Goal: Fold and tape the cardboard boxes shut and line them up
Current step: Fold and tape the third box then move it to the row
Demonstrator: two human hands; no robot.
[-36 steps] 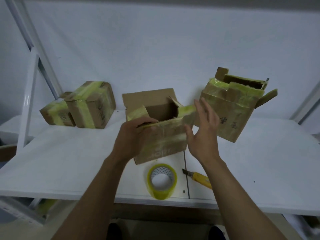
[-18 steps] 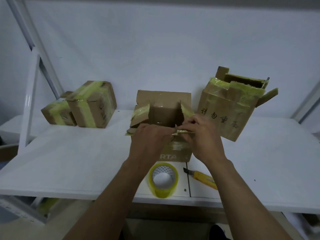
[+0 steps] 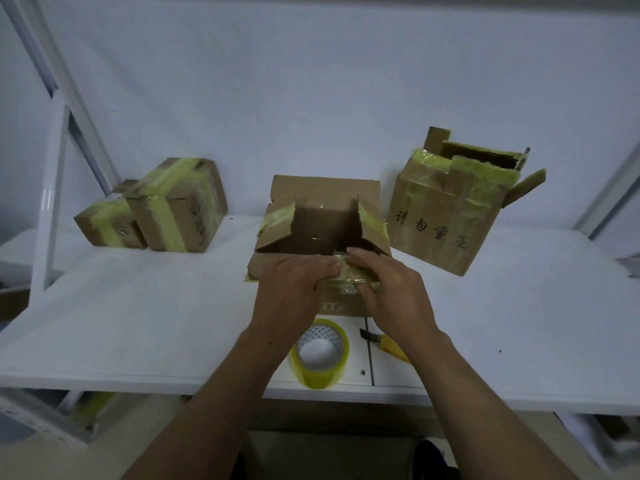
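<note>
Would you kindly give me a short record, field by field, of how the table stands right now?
Middle box: open, far flap upright
Near flap: held by left hand and right hand, fingers curled on it
Far left: small taped box beside big taped box
Right box: larger, top open, handwriting on its front
Tape roll: yellow, on the table in front of the middle box
Knife: yellow, right of the tape roll, partly hidden by the right forearm

You are at a packing station: a white desk [image 3: 138, 323], bare wall [image 3: 311, 81], metal racking [image 3: 52, 188], taped cardboard boxes [image 3: 176, 206], a tape roll [image 3: 318, 379], a box cutter [image 3: 393, 348].
</note>
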